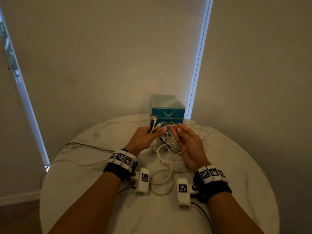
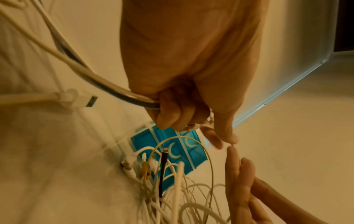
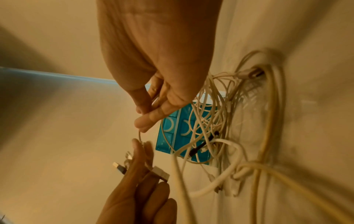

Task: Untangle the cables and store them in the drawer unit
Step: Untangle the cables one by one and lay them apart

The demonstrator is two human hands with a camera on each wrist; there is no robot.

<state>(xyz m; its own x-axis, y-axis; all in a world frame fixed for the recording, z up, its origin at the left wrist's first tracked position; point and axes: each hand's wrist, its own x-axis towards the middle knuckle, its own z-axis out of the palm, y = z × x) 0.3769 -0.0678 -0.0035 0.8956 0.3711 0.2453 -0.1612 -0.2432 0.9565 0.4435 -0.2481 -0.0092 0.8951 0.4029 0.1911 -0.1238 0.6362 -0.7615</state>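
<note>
A teal drawer unit (image 1: 167, 112) stands at the table's far edge with its drawers closed; it also shows in the wrist views (image 2: 145, 140) (image 3: 163, 143). My left hand (image 1: 157, 132) grips a bundle of cable ends, with USB plugs (image 3: 118, 167) sticking up from the fist. My right hand (image 1: 176, 130) pinches a thin white cable (image 3: 140, 133) between thumb and forefinger, right beside the left thumb. A tangle of white cables (image 1: 166, 149) with one dark lead hangs and lies under both hands.
The round white table (image 1: 236, 166) carries long grey and white cables (image 1: 84, 146) that trail from my left hand off its left side. A loose white loop (image 1: 162, 184) lies between my wrists. Walls and a window strip stand behind the drawer unit.
</note>
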